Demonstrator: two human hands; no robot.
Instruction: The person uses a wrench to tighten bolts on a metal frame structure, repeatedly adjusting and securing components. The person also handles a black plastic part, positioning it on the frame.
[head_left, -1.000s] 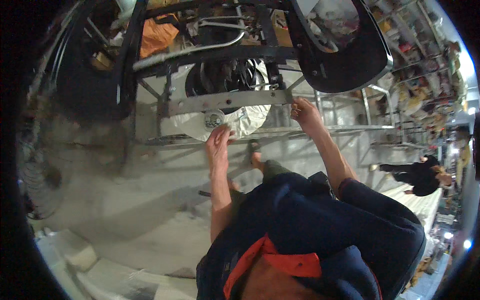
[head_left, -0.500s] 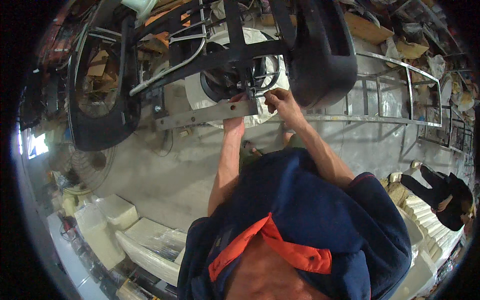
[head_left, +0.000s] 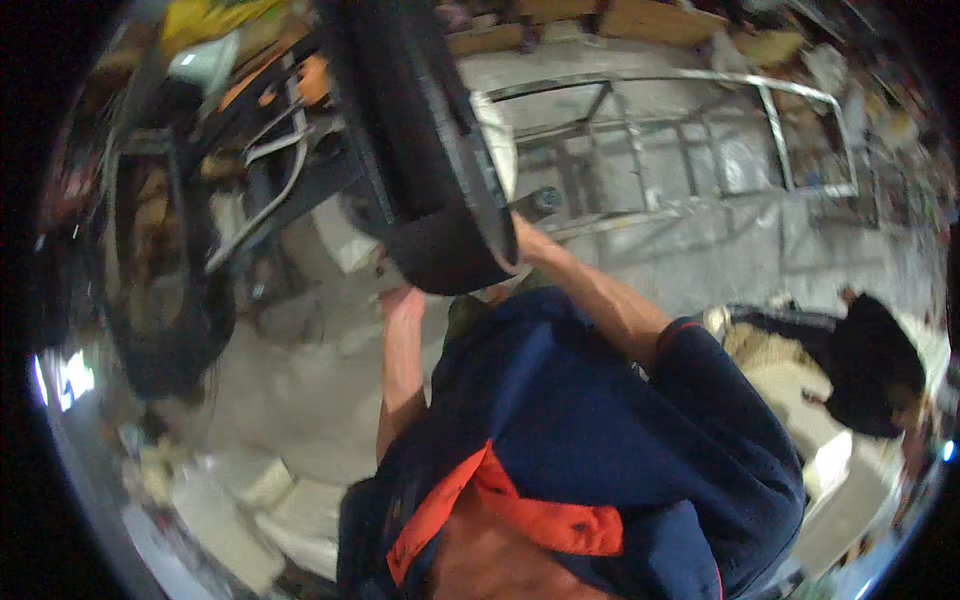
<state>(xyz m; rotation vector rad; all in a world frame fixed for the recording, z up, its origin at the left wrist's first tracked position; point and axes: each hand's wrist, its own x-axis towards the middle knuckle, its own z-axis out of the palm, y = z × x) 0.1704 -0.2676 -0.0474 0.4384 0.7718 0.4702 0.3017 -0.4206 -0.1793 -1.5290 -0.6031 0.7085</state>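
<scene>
A large black side panel with a rounded lower end stands in front of me and covers much of the space between my forearms. My left hand is at its lower left edge, blurred, with the fingers hidden. Beyond the panel's right edge, only the wrist end of my right hand shows; its fingers are out of sight behind the panel. A small dark cylinder sits just past that wrist. Left of the panel runs a bent light metal bar on the black frame.
Another black looped side piece stands at the left. A welded metal frame lies at the upper right. Pale foam pieces are at the lower left. A person in dark clothes is at the right, by more pale foam blocks.
My view has shifted, and the black side panel now stands between my hands and the camera. The flat metal bar beside my left hand is out of sight. Everything looks more blurred.
</scene>
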